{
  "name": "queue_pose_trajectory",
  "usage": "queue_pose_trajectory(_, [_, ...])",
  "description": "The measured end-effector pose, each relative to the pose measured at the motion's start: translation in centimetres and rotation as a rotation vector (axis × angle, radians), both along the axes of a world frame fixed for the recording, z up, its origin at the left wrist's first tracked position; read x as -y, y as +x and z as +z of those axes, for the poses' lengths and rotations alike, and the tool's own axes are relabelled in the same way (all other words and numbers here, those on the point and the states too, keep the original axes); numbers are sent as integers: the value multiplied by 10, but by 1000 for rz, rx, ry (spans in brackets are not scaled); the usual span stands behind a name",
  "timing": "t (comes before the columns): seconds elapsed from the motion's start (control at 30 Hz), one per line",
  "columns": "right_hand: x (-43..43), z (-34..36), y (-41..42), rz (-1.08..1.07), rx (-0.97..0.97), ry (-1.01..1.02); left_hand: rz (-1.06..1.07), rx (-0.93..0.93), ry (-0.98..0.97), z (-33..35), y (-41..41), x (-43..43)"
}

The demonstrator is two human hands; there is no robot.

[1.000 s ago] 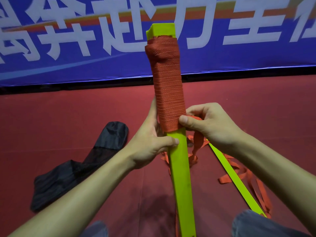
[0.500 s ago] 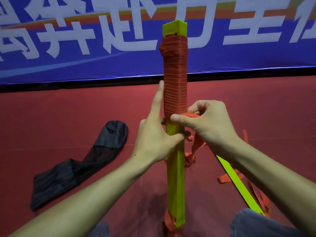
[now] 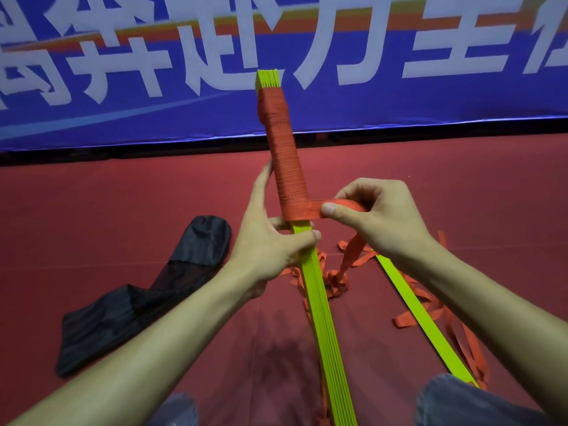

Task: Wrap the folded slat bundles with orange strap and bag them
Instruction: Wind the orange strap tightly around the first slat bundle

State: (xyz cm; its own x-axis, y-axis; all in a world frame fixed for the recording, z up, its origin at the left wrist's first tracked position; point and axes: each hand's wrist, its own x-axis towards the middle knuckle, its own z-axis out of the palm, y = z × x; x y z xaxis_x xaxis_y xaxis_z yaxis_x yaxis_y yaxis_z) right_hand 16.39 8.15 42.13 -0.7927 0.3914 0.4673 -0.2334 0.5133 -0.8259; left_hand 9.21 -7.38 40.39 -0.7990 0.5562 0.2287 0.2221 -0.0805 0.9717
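Red matting covers the floor, and a blue banner with large white characters runs along the back. The left hand grips the yellow-green slat bundle just below the wrapped part, its thumb laid across the front of the slats and its forefinger stretched up along the left side of the winding. The bundle stands nearly upright, tilted slightly to the left. Above this hand the orange strap is wound in tight turns almost to the top end. The right hand, beside the left and a little higher, pinches the strap between thumb and fingers, and a short length runs level from the lowest turn to that pinch. Below the right hand the strap hangs down into a loose tangle on the floor, beside a single yellow-green slat. Left of the left forearm lies a black bag. Denim-clad knees show at the bottom edge.
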Motion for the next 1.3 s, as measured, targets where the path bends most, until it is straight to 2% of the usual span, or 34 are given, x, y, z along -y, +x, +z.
queue_pose_trajectory(0.23, [-6, -1, 0, 36, 3, -60, -124, 60, 55, -2, 2, -2])
queue_pose_trajectory(0.5, [-10, -4, -2, 222, 46, -192, -330, 101, 137, -7, 2, -2])
queue_pose_trajectory(0.63, [-12, -4, 0, 376, 150, -329, -398, 117, 178, -9, 0, -3])
queue_pose_trajectory(0.73, [-14, -4, 4, 556, 250, -326, -426, 137, 177, -9, 2, 0])
queue_pose_trajectory(0.8, [-13, -5, 5, 601, 268, -338, -458, 134, 164, -8, 2, 1])
queue_pose_trajectory(0.87, [-10, -6, 3, 528, 240, -330, -435, 114, 135, -7, 1, 0])
queue_pose_trajectory(0.97, [-2, -6, 2, 371, 179, -292, -291, 69, 101, -3, 2, -4])
queue_pose_trajectory(1.13, [3, 5, 4, 135, 77, -298, -121, -210, 6, -2, 11, -6])
queue_pose_trajectory(1.3, [12, 4, 3, -22, 22, -262, 51, -361, -152, -6, 10, -14])
